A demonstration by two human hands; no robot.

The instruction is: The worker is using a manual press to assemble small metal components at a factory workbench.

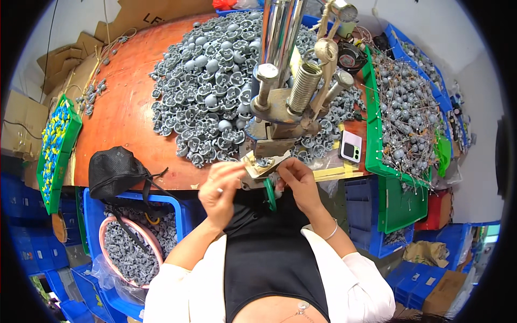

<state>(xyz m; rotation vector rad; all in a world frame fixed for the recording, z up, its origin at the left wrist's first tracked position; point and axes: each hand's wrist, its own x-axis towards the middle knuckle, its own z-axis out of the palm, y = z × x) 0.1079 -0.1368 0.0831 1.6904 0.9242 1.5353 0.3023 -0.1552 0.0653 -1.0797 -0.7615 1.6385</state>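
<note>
Pinching a small grey part (264,162) on the press plate (262,166), both hands' fingers (232,171) press together.

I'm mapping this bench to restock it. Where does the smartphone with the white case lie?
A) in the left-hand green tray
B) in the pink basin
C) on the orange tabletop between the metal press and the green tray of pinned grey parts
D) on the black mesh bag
C: the smartphone with the white case lies flat on the orange tabletop, right of the metal press and beside the green tray of pinned grey parts.
</note>
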